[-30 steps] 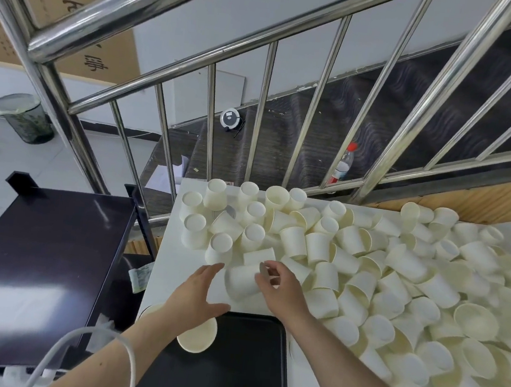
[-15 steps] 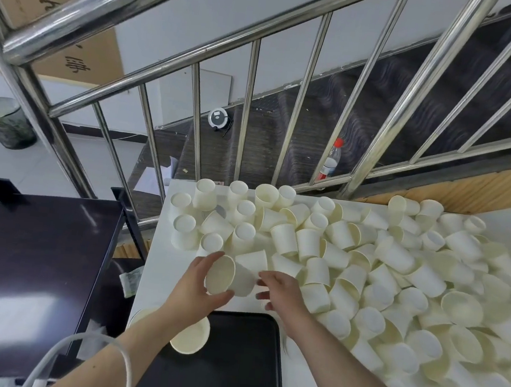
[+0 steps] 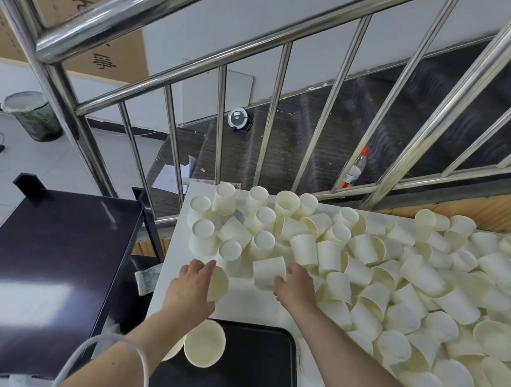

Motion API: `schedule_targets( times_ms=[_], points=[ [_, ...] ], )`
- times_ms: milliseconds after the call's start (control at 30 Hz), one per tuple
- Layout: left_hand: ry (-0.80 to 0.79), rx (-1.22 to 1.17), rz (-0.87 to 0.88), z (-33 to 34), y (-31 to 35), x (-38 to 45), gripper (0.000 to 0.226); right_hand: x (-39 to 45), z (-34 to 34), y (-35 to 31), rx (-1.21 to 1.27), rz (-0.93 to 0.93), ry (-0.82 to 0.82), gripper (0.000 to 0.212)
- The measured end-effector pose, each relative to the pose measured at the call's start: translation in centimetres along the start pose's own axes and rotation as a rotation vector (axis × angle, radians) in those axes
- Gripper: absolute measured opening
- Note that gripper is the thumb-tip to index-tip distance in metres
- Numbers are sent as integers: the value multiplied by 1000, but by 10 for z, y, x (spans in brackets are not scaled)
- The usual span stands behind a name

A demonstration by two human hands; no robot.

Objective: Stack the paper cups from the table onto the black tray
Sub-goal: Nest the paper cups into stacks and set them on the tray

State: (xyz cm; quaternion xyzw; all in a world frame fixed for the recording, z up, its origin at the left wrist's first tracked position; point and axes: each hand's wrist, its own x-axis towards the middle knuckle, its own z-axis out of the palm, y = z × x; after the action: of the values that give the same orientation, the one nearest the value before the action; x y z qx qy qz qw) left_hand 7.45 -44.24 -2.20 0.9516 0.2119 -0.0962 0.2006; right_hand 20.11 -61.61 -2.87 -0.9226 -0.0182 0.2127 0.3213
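Several cream paper cups (image 3: 365, 249) lie jumbled across the white table (image 3: 175, 257). A black tray (image 3: 253, 379) sits at the table's near edge, with an upright cup (image 3: 204, 343) on its left part and another cup (image 3: 174, 351) half hidden by my left forearm. My left hand (image 3: 191, 284) grips a tilted cup (image 3: 218, 284) just beyond the tray, its mouth facing right. My right hand (image 3: 297, 287) has its fingers curled against the side of another cup (image 3: 268, 270) at the near edge of the pile.
A steel stair railing (image 3: 275, 110) runs behind the table. A dark glossy side table (image 3: 41, 265) stands to the left, below table height. A white cable (image 3: 124, 346) loops over my left forearm. A plastic bottle (image 3: 355, 169) stands on the stairs beyond.
My left hand closed round the lying cup and drew it left and nearer. My right hand let that cup go and shifted right onto a neighbouring cup.
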Motion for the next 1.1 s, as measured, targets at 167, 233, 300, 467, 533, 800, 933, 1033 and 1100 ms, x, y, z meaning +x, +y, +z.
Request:
schedule_targets(
  times_ms=[167, 233, 300, 467, 533, 800, 933, 1033, 1100],
  points=[
    [-15, -5, 1, 4, -5, 6, 81, 9, 8, 0, 65, 44, 7, 17],
    [-12, -12, 2, 5, -6, 7, 80, 10, 9, 0, 117, 56, 18, 26],
    [-10, -17, 4, 5, -6, 7, 79, 8, 8, -1, 110, 17, 44, 18],
    [-4, -34, 6, 7, -5, 9, 78, -8, -1, -7, -202, -321, 37, 11],
    [-6, -46, 3, 7, -4, 10, 78, -13, -3, -7, -382, -445, -11, 14],
    [-27, -57, 22, 11, -3, 11, 82, -20, -2, 8, -614, -565, -176, 30],
    [-34, -62, 34, 12, -3, 10, 87, -18, -2, 2, -604, -557, -85, 51],
    [-20, -59, 58, 11, -1, 10, 87, -15, 1, -3, -601, -529, -72, 66],
    [-10, -53, 77, 11, 0, 10, 84, -13, 3, -5, -601, -513, -128, 70]
  ],
)
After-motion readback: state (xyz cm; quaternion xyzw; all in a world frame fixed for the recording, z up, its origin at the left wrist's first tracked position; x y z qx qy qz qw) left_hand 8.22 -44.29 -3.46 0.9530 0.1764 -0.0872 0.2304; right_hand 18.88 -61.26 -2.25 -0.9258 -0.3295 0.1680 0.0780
